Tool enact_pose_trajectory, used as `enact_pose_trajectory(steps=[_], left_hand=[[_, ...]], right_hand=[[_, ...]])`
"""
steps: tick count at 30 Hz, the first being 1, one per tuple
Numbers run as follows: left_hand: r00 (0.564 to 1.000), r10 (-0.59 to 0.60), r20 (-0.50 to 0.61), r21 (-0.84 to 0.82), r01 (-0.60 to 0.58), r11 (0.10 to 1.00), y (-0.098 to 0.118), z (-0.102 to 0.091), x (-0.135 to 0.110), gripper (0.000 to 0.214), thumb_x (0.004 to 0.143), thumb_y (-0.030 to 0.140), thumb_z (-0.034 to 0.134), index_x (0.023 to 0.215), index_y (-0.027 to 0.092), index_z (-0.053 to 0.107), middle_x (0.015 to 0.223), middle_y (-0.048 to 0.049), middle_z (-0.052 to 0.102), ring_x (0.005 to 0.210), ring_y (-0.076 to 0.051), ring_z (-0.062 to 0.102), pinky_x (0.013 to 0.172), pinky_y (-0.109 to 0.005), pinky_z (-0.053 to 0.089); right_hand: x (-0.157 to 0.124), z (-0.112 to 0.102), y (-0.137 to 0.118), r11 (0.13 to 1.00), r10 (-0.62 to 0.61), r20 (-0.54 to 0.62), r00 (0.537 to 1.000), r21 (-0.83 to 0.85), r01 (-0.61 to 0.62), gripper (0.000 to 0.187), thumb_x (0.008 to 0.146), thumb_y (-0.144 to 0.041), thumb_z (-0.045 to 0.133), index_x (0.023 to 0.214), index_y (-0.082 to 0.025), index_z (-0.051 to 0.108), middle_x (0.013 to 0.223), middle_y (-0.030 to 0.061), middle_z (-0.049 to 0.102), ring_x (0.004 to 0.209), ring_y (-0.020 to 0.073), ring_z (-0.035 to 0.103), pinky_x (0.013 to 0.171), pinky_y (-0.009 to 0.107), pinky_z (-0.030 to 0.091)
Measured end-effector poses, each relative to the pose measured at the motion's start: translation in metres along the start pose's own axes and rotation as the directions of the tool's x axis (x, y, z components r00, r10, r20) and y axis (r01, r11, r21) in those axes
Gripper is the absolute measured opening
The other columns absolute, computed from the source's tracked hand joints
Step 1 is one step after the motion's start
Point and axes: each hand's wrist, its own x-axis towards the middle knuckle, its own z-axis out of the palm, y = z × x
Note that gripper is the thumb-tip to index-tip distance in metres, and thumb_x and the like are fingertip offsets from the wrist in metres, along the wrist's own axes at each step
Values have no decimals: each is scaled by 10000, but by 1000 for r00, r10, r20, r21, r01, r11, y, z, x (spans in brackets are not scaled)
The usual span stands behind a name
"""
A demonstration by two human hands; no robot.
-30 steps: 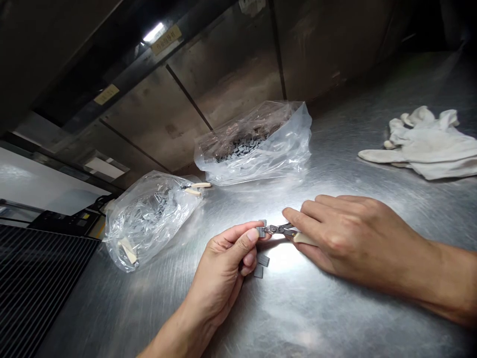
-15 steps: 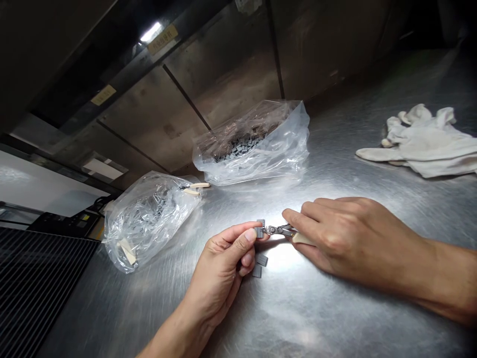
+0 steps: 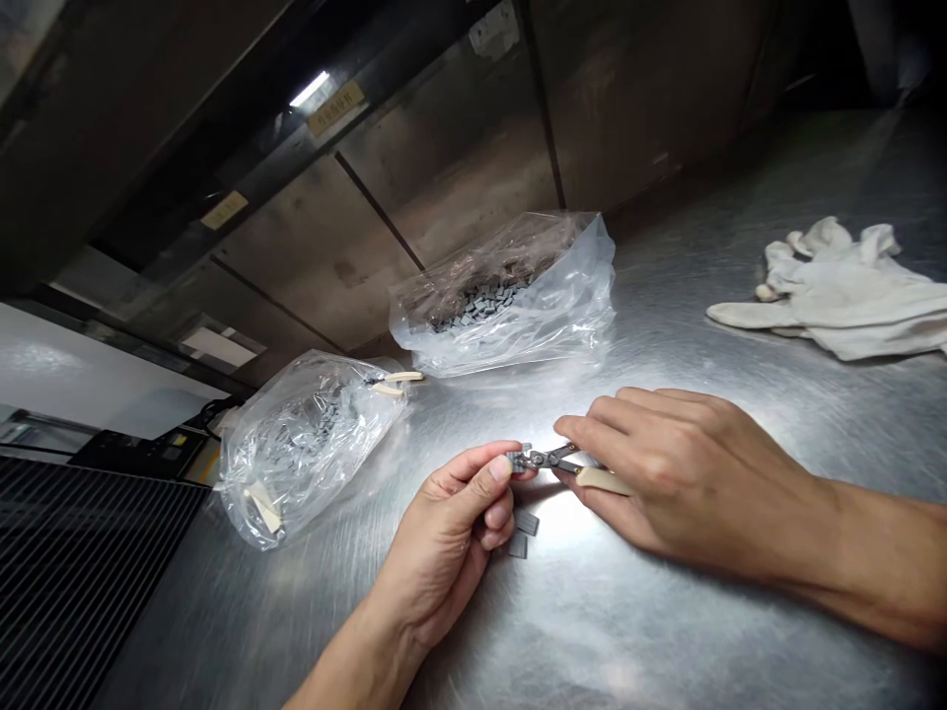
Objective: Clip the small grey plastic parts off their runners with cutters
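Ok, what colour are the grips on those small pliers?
Cream: the pliers' grip shows best in the head view, held in the right hand.

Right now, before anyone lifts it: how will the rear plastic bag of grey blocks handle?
The clear plastic bag will probably be floppy: its film looks thin and creased. The small grey blocks lie heaped in a loose pile, so they may shift and make it slump when raised. If pushed, it could slide fairly easily on the smooth steel table.

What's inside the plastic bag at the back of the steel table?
The clear plastic bag holds a heap of small grey rectangular pieces; whatever lies beneath the top layer is covered.
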Motion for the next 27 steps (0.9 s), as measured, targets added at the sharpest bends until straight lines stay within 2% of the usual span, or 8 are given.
enact_pose_trajectory(steps=[6, 15, 27], left_hand=[[1000, -7, 6, 2, 7, 1000, 1, 1, 1, 223, 758, 279, 884, 926, 149, 817, 616, 9, 576, 521, -33, 403, 473, -126, 328], [1000, 9, -12, 8, -9, 1000, 0, 1, -1, 238, 726, 281, 905, 910, 154, 822, 748, -29, 661, 532, -27, 417, 479, -133, 342], [999, 15, -33, 1, -15, 1000, 1, 4, -1, 230, 700, 271, 921, 875, 154, 830, 676, -9, 620, 526, -30, 427, 482, -129, 356]], right_hand=[[1, -1, -3, 1000, -3, -17, 1000, -5, 3, 136, 818, -226, 656, 943, -190, 697, 765, 2, 581, 694, 224, 547, 648, 362, 297], [3, -1, -4, 1000, 15, -43, 999, -17, -16, 122, 815, -246, 669, 923, -197, 697, 759, 5, 573, 694, 230, 524, 652, 363, 294], [3, -1, -7, 992, -19, -51, 999, -124, 13, 113, 819, -249, 656, 912, -195, 689, 728, 7, 563, 669, 237, 522, 622, 365, 271]])
